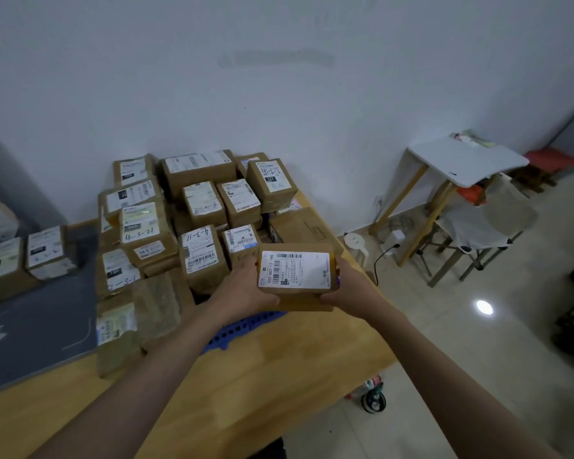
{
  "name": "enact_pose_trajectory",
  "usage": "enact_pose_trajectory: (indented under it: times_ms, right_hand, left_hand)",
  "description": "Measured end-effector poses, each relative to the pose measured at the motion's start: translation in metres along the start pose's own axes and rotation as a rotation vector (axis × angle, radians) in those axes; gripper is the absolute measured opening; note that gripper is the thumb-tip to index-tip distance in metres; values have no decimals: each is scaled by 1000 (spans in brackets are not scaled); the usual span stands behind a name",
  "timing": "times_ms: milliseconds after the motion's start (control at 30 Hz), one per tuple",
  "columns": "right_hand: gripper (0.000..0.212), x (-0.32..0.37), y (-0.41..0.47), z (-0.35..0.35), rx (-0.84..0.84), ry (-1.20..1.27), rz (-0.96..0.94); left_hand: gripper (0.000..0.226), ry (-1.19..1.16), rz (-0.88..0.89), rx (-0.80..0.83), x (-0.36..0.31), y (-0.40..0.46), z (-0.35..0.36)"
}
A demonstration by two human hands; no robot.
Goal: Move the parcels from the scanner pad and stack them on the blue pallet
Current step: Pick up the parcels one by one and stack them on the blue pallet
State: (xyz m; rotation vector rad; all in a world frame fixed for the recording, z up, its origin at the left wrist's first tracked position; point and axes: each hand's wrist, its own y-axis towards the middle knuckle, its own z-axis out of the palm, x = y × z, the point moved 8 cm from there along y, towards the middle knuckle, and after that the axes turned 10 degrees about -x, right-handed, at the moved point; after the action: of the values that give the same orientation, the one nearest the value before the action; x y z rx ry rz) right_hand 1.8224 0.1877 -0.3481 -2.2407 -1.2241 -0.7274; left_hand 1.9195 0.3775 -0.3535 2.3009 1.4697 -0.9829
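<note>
Head view: both hands, left hand (246, 286) and right hand (348, 286), grasp the brown cardboard parcel with a white label (295, 276), carried above the perforated blue plastic pallet (242, 326) on the wooden counter (279, 376). Best set flat, snug against the stacked parcels (203, 256).

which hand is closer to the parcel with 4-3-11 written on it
Left. The left hand grips the held parcel right beside the 4-3-11 parcel; whether they touch is unclear. The right hand grips the held parcel's far side.
</note>
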Motion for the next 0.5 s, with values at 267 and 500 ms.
enact_pose_trajectory:
  times_ms: [267,500]
  right_hand:
    - [80,-16,65,-3,39,48,2]
    - [83,-26,130,-2,75,-4,-81]
  left_hand:
    - [84,-17,-30,-9,-12,57,12]
    - [84,40,-155,-76,-10,102,30]
